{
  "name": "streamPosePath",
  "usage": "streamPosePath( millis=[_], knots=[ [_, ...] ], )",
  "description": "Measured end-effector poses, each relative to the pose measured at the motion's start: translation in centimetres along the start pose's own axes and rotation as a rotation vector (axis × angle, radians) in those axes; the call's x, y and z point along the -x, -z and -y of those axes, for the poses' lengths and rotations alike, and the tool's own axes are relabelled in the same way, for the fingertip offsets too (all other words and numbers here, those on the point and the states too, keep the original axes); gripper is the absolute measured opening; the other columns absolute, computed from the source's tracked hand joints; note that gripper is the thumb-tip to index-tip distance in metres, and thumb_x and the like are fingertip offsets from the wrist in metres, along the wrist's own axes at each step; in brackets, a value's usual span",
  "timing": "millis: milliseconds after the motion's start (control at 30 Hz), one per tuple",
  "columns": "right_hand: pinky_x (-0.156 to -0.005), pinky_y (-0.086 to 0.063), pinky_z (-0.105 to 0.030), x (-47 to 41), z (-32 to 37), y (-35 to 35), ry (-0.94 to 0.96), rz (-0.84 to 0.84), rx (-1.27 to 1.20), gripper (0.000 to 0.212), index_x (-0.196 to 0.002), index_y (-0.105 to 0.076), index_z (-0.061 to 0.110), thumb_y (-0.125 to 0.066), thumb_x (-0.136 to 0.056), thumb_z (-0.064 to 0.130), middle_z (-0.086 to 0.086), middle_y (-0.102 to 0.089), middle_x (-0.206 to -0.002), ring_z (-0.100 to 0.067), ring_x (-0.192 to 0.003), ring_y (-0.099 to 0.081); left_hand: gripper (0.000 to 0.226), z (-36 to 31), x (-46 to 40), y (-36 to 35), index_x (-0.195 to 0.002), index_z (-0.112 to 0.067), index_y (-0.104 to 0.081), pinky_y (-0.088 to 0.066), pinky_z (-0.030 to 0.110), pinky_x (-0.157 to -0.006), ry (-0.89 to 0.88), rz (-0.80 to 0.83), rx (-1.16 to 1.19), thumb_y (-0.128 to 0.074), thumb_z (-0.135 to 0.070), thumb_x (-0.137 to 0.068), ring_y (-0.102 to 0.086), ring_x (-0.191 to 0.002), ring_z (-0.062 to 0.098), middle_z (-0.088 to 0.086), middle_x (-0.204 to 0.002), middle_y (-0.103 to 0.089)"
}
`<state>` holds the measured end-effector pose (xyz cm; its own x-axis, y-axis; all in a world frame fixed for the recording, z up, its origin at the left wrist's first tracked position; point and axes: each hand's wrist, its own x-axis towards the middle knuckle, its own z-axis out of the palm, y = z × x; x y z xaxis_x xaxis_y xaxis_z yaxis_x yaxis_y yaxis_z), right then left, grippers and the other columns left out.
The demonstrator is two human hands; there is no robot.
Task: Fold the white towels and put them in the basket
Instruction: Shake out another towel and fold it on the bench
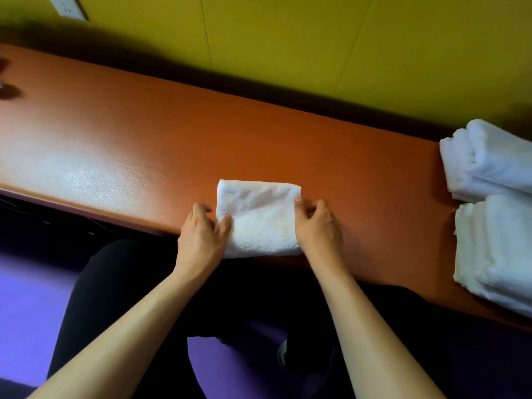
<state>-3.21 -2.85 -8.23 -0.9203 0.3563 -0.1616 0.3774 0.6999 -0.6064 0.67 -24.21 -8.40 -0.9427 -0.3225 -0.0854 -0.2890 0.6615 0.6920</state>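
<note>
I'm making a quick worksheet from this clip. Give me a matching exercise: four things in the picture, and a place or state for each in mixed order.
Things:
1. folded towel
2. stacked towels
3. left hand
4. wall socket

Places or states:
A. far right end of the orange bench
B. top left, on the yellow wall
C. between the two hands, at the near edge
D. gripping the folded towel's left edge

Pairs: 1-C, 2-A, 3-D, 4-B

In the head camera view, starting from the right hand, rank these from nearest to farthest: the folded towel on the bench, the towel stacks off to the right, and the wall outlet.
From the right hand:
1. Folded towel: at the bench's near edge, its right edge pinched by that hand.
2. Towel stacks: at the far right end of the bench.
3. Wall outlet: on the yellow wall, top left corner.
</note>
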Motion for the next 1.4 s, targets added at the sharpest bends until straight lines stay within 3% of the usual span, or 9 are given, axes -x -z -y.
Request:
streamPosePath(
  millis=[100,333,567,667,767,933,1100,1267,1400],
  knots=[
    [-0.08,-0.045,-0.031,1.6,-0.7,0.6,-0.096,0.115,0.033,0.052,-0.105,-0.058,0.019,-0.048,-0.089,0.067,-0.007,-0.068,-0.112,-0.032,-0.103,-0.064,0.038,-0.1,0.0,-0.1,-0.119,-0.011,-0.053,-0.046,0.038,-0.079,0.078,0.045,0.049,-0.062,-0.039,-0.095,-0.061,-0.099,0.027,0.007,-0.108,-0.063],
    [-0.062,-0.046,-0.025,3.3,-0.7,2.9,-0.533,0.38,-0.559,0.064,-0.12,-0.066,0.002,-0.077,-0.077,0.048,-0.01,-0.072,-0.114,-0.023,-0.095,-0.069,0.028,-1.1,0.2,0.1,-0.111,-0.005,-0.064,-0.054,0.032,-0.069,0.304,0.177,0.333,-0.063,-0.029,-0.097,-0.069,-0.08,0.021,0.014,-0.104,-0.074],
    [-0.062,-0.051,-0.021,4.0,-2.4,5.2,-0.41,0.358,-0.804,0.011,-0.085,-0.072,0.012,-0.076,-0.081,0.022,0.003,-0.075,-0.083,-0.009,-0.069,-0.069,0.034,-2.7,2.4,-0.8,-0.131,-0.017,-0.054,-0.056,0.041,-0.077,0.159,0.177,0.458,-0.062,-0.022,-0.098,-0.07,-0.087,0.027,0.014,-0.106,-0.072],
    [-0.061,-0.048,-0.02,3.9,-3.2,7.7,-0.309,0.286,-0.806,0.019,-0.094,-0.074,0.008,-0.074,-0.083,0.024,0.005,-0.074,-0.083,-0.006,-0.069,-0.066,0.035,-5.1,3.6,-1.0,-0.132,-0.029,-0.049,-0.058,0.043,-0.073,0.068,0.201,0.513,-0.061,-0.024,-0.099,-0.072,-0.084,0.025,0.006,-0.102,-0.073],
    [-0.057,-0.042,-0.022,3.7,-4.5,11.1,-0.215,0.175,-0.732,0.017,-0.076,-0.069,0.015,-0.072,-0.08,0.032,0.013,-0.066,-0.068,-0.003,-0.061,-0.057,0.036,-8.0,4.3,-1.9,-0.133,-0.029,-0.047,-0.057,0.04,-0.07,-0.013,0.225,0.517,-0.06,-0.026,-0.1,-0.072,-0.085,0.022,0.003,-0.104,-0.072],
    [-0.058,-0.042,-0.023,2.9,-8.3,18.3,-0.12,0.001,-0.613,0.022,-0.073,-0.068,0.024,-0.067,-0.077,0.046,0.016,-0.064,-0.064,0.0,-0.06,-0.054,0.037,-14.5,5.9,-5.0,-0.135,-0.029,-0.045,-0.053,0.026,-0.064,-0.18,0.269,0.527,-0.058,-0.025,-0.101,-0.072,-0.086,0.004,-0.013,-0.1,-0.071],
    [-0.058,-0.044,-0.027,2.0,-13.7,25.5,-0.077,-0.201,-0.652,0.026,-0.081,-0.067,0.005,-0.068,-0.087,0.03,-0.006,-0.069,-0.071,-0.009,-0.064,-0.058,0.046,-22.3,8.4,-9.8,-0.141,-0.029,-0.038,-0.052,0.014,-0.052,-0.327,0.399,0.502,-0.058,-0.027,-0.1,-0.071,-0.08,-0.001,-0.008,-0.099,-0.069],
    [-0.053,-0.042,-0.016,1.0,-19.1,31.5,-0.13,-0.374,-0.618,0.024,-0.076,-0.066,0.007,-0.067,-0.089,0.027,0.008,-0.063,-0.064,-0.008,-0.063,-0.057,0.061,-29.6,11.3,-14.0,-0.144,-0.034,-0.031,-0.055,0.033,-0.07,-0.479,0.542,0.44,-0.058,-0.041,-0.09,-0.07,-0.087,0.015,-0.002,-0.106,-0.068],
    [-0.071,-0.056,-0.033,-0.3,-22.7,34.8,-0.187,-0.478,-0.588,0.018,-0.082,-0.071,0.018,-0.068,-0.087,0.035,-0.001,-0.074,-0.08,-0.022,-0.08,-0.07,0.063,-34.6,12.9,-17.3,-0.149,-0.035,-0.024,-0.055,0.032,-0.068,-0.569,0.594,0.372,-0.057,-0.033,-0.095,-0.066,-0.083,0.01,-0.016,-0.1,-0.062]
  ],
)
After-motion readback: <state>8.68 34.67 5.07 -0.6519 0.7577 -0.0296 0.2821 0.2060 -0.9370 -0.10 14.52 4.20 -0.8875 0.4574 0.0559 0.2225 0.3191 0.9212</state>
